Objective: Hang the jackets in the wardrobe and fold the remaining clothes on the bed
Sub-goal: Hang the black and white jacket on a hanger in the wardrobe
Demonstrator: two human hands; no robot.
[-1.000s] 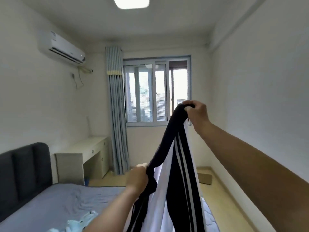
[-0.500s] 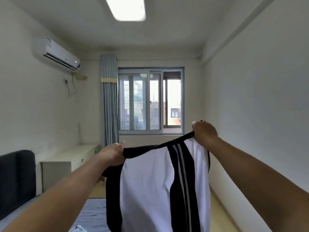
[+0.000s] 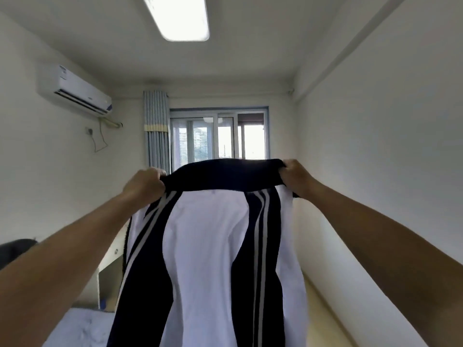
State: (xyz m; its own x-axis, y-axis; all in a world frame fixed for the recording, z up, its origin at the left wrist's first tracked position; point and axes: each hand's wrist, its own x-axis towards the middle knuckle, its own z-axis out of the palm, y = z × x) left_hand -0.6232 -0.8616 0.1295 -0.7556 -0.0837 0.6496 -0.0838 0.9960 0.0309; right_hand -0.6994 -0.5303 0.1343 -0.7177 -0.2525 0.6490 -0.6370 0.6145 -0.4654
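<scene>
We hold the jacket (image 3: 208,234) up in front of us at arm's length, spread wide between both hands, well above the bed (image 3: 82,329) whose grey-blue sheet shows at the lower left. Our left hand (image 3: 144,184) has its fingers curled tight round the left end of the dark band (image 3: 225,175) that runs along the top edge of the garment, and our right hand (image 3: 295,177) grips the right end of that band in the same way, so the band is pulled nearly level between them. Below it the white cloth hangs down with broad navy panels and thin white stripes on either side, and its lower end runs out of view at the bottom. Behind the jacket are the window (image 3: 218,139) and a grey-blue curtain (image 3: 155,131) drawn to its left. An air conditioner (image 3: 75,92) sits high on the left wall, a pale desk (image 3: 110,266) stands under it beyond the bed, and a ceiling light (image 3: 180,16) glows overhead.
</scene>
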